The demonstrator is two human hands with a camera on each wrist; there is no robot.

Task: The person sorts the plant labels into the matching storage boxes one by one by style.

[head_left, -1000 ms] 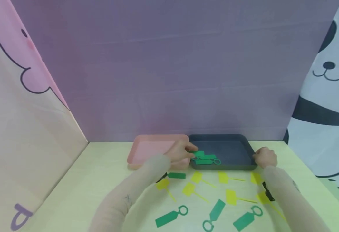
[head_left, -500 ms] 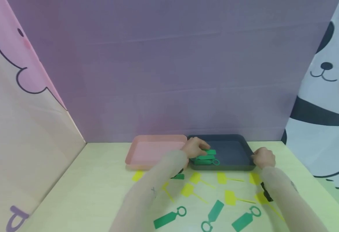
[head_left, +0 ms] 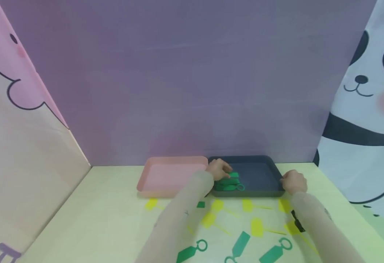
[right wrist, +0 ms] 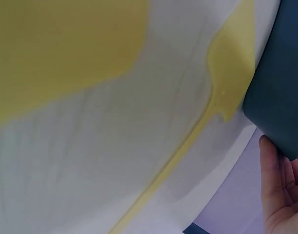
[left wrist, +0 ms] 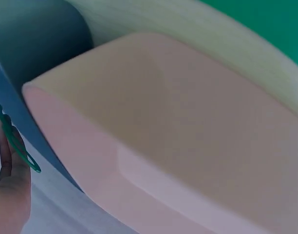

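Observation:
In the head view my left hand (head_left: pixel 217 169) is over the left part of the dark blue tray (head_left: pixel 257 176), its fingertips at several green tags (head_left: pixel 229 182) lying there. Up close in the left wrist view, its fingers hold a green tag (left wrist: pixel 23 153) with a loop at the end, partly out of frame. At the tray's right side, my right hand (head_left: pixel 294 181) grips the rim between thumb and fingers. The right wrist view shows the thumb against the tray wall (right wrist: pixel 280 92), the other fingers partly hidden behind it.
A pink tray (head_left: pixel 169 177) stands directly left of the dark one. Several yellow tags (head_left: pixel 257 227) with long thin tails lie in front of the trays. Nearer to me are more green loop tags (head_left: pixel 241 244). A purple cloth wall (head_left: pixel 179 80) rises behind.
My left hand has moved right from the dark tray's left edge to further over it, bringing a green tag along. The right hand stays on the rim. The whole head view shifts slightly.

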